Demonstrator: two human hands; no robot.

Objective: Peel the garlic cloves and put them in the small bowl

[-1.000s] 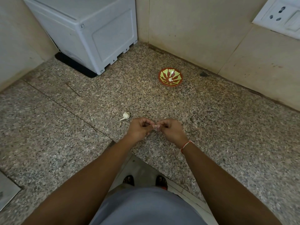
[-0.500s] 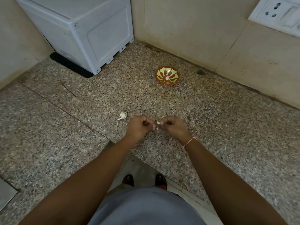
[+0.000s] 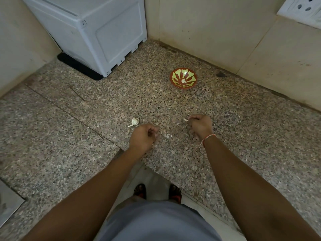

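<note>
My right hand (image 3: 199, 126) pinches a small pale garlic clove (image 3: 186, 119) at its fingertips, above the granite counter. My left hand (image 3: 144, 136) hovers to the left of it with its fingers curled in, and nothing shows between them. Bits of papery garlic skin (image 3: 167, 136) lie on the counter between the hands. A partial garlic bulb (image 3: 134, 121) lies just beyond my left hand. The small red bowl with a green pattern (image 3: 175, 73) stands farther back, near the wall, with a peeled clove (image 3: 183, 81) inside it.
A white appliance (image 3: 97, 32) stands on a black mat in the back left corner. Tiled walls close off the back and right, with a socket plate (image 3: 302, 9) at the upper right. The counter's edge (image 3: 132, 153) cuts in near my body; my feet show below it.
My hands were together, both pinching the clove. They have pulled apart: the right one carries the clove to the right and forward, and skin now lies on the counter.
</note>
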